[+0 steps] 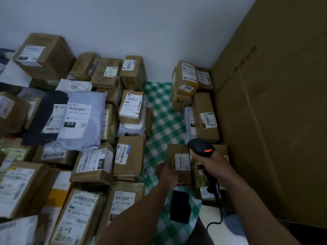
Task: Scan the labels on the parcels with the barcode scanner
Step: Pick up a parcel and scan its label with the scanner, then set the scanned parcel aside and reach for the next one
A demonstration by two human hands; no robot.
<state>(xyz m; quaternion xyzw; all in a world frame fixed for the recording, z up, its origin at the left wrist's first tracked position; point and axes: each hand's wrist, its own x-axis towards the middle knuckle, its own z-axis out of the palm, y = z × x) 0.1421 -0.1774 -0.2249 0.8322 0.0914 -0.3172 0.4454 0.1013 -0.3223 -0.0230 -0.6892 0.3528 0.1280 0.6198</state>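
My right hand grips a black barcode scanner with a red light lit on its head, pointing away from me over the right-hand parcels. My left hand holds the left edge of a small brown cardboard parcel that lies on the green-checked cloth; its white label faces up, just left of and below the scanner head. The scanner's black cable hangs down toward me.
Many labelled cardboard boxes and grey mail bags crowd the left side. A smaller stack of boxes stands at the back right. A huge cardboard box walls the right. A flat black object lies on the green-checked cloth.
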